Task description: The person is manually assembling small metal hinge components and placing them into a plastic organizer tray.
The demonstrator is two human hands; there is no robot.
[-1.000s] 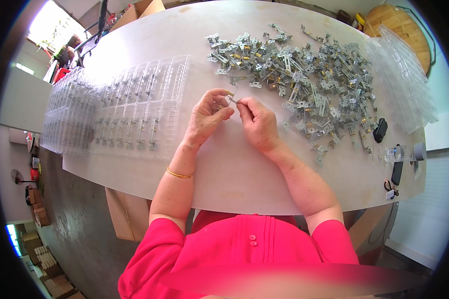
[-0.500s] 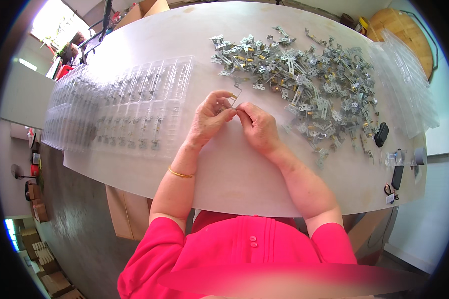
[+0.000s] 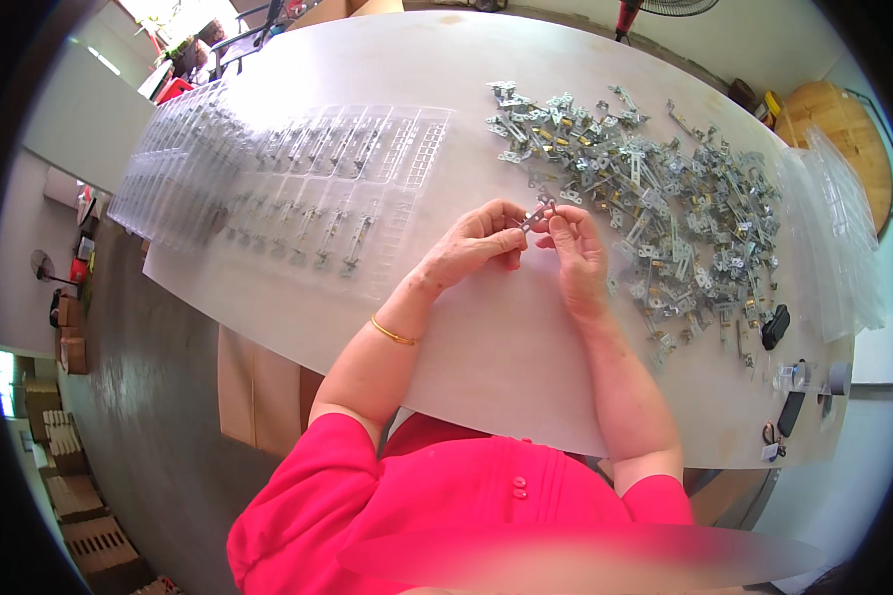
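Note:
Between my two hands, above the table just left of the metal heap, is a small silvery metal bracket (image 3: 537,214). My left hand (image 3: 486,238) pinches its lower left end between thumb and fingers. The fingertips of my right hand (image 3: 577,248) close on its upper right end. To the right and beyond lies a large heap of metal brackets (image 3: 655,188), some with brass-coloured parts. On the left a clear plastic tray (image 3: 397,213) holds rows of similar metal pieces. My fingers partly cover the held bracket.
More filled clear trays (image 3: 164,183) are stacked at the far left. Clear plastic sheets or trays (image 3: 833,238) lie at the right edge. Nearer are a black case (image 3: 775,327), a dark phone-like object (image 3: 791,414) and a roll of tape (image 3: 839,378). A cardboard box (image 3: 258,387) stands below the table.
The bracket has been turned between my hands, and my right fingers have shifted to its upper end. The whole view has swung, so the table things appear moved.

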